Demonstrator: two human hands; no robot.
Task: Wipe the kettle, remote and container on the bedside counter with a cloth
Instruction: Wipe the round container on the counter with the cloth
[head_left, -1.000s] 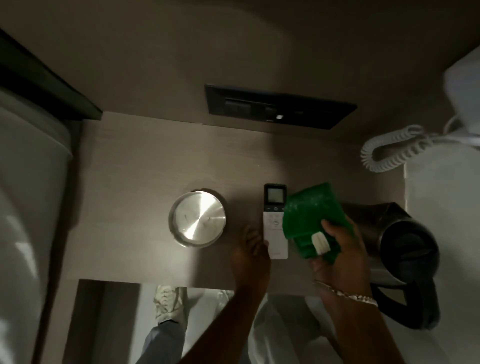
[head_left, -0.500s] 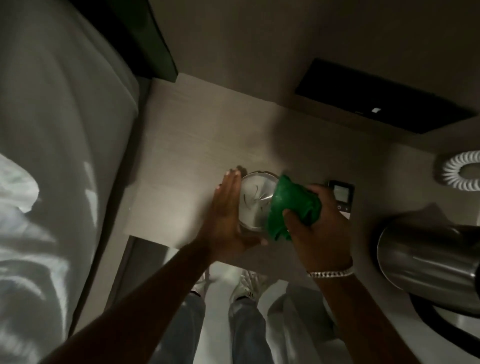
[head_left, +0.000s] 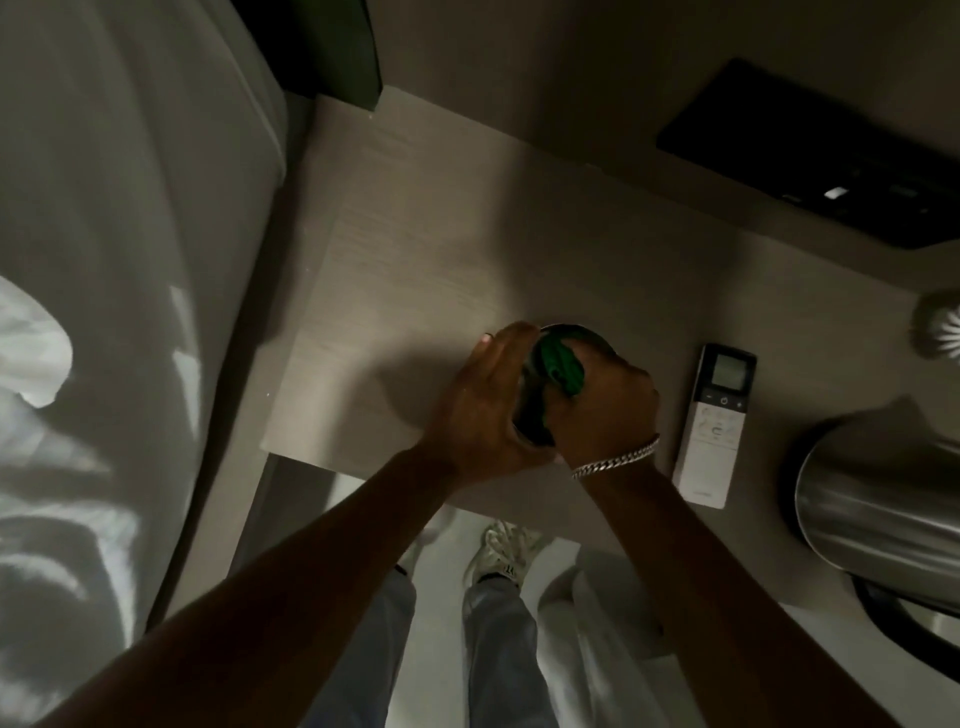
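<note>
The round metal container (head_left: 597, 340) stands near the front edge of the bedside counter (head_left: 426, 270), mostly hidden by both hands. My left hand (head_left: 488, 410) wraps its left side. My right hand (head_left: 602, 410), with a chain bracelet, presses the green cloth (head_left: 561, 366) onto the container's top. The white remote (head_left: 714, 423) lies flat just right of my right hand. The steel kettle (head_left: 878, 499) with its black handle sits at the right edge, partly cut off.
A bed with white sheets (head_left: 104, 312) runs along the left. A black switch panel (head_left: 810, 156) is on the wall behind the counter. A coiled white phone cord (head_left: 943, 332) shows at far right. My legs and shoes (head_left: 498, 561) are below the counter's front edge.
My right hand carried the cloth from the remote leftwards to the container. My left hand left the remote and now holds the container's side. The view swung left towards the bed.
</note>
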